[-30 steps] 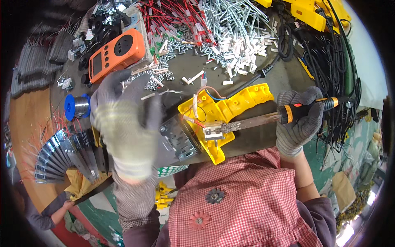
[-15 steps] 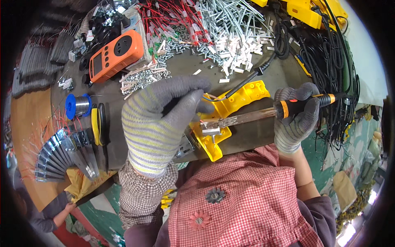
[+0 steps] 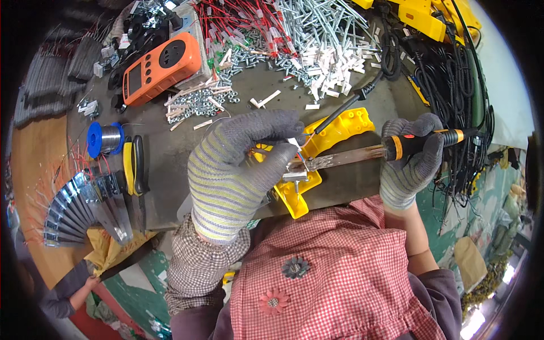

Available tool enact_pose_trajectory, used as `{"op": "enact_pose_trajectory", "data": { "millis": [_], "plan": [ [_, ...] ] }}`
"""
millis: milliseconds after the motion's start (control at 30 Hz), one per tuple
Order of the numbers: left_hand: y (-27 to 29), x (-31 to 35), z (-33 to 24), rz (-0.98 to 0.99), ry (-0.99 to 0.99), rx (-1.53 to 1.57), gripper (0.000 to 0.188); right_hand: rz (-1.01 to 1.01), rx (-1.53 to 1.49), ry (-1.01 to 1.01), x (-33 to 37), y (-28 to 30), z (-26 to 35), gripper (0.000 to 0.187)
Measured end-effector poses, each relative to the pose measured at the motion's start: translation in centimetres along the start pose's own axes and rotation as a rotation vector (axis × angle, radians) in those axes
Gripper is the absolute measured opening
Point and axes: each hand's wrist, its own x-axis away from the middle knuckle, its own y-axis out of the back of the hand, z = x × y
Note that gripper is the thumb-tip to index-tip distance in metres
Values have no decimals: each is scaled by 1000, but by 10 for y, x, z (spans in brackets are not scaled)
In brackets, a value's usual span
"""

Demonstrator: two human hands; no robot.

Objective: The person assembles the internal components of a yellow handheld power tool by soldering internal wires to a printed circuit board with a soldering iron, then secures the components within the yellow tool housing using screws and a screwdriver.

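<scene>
My right hand [image 3: 412, 161] is wrapped round the black and orange handle of a soldering iron [image 3: 348, 157]. The iron's worn shaft points left, its tip end close to the fingers of my left hand [image 3: 241, 170]. In a pinch between that thumb and forefinger is a small white piece [image 3: 293, 141], with thin red and blue wires [image 3: 304, 156] beside it. Beneath lies a yellow plastic housing half [image 3: 340, 129], partly hidden by my left hand and the iron. A small metal part [image 3: 296, 177] sits over it. A black cable [image 3: 339, 115] runs down to the wires.
An orange meter [image 3: 163, 68] with a socket stands at the back left. Behind the housing are heaps of white pieces [image 3: 331, 68], screws [image 3: 317, 25] and red wires [image 3: 243, 22]. A solder spool [image 3: 96, 140] and yellow-black pliers [image 3: 134, 164] lie left; black cables [image 3: 447, 96] hang right.
My left hand has shifted slightly right, and the white piece and red and blue wires now show at its fingertips. The iron stays in my right hand, nearly still.
</scene>
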Motion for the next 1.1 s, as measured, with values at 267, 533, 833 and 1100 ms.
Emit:
{"op": "enact_pose_trajectory", "data": {
  "millis": [267, 533, 833, 1100],
  "plan": [
    [4, -6, -2, 126, -162, -211, 33, 13, -1, 15, -1, 1, 3, 40],
    [5, -6, 7, 116, -89, -108, 40, 64, -99, 22, -7, -10, 16, 36],
    [8, -7, 10, 131, -21, 124, 43, 59, -78, 23, -9, -18, 20, 36],
    [14, -6, 8, 166, -113, -72, 41, 152, -120, -28, -7, -5, 16, 38]
  ]
}}
